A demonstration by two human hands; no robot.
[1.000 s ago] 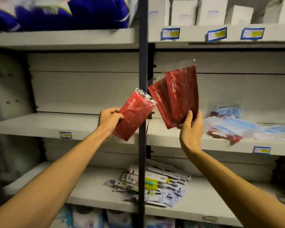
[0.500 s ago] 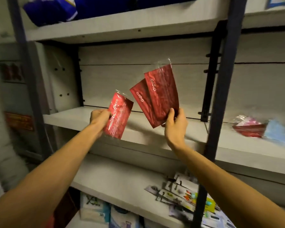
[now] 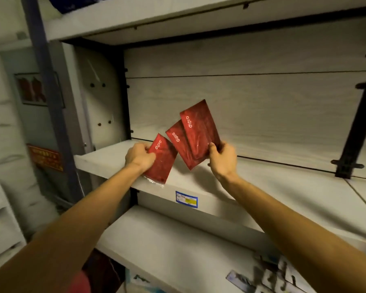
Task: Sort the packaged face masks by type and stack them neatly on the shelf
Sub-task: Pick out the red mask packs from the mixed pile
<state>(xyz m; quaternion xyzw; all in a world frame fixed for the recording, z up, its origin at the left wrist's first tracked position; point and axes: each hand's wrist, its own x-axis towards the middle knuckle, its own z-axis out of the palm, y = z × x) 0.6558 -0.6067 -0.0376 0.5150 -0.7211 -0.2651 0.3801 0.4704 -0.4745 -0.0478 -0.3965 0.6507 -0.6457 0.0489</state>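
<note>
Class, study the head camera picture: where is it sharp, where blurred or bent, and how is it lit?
Head view: dim, warm light; the red mask packets and both hands, left and right, are fairly sharp; the left wall sign smears with motion blur; the wide lens bends the shelf edges.

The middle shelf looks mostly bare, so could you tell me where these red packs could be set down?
The middle shelf is bare from the left hand and its red pack rightward, under the two packs in the right hand, to the black bracket. The lower shelf is bare at left and crowded with small packets at right.
</note>
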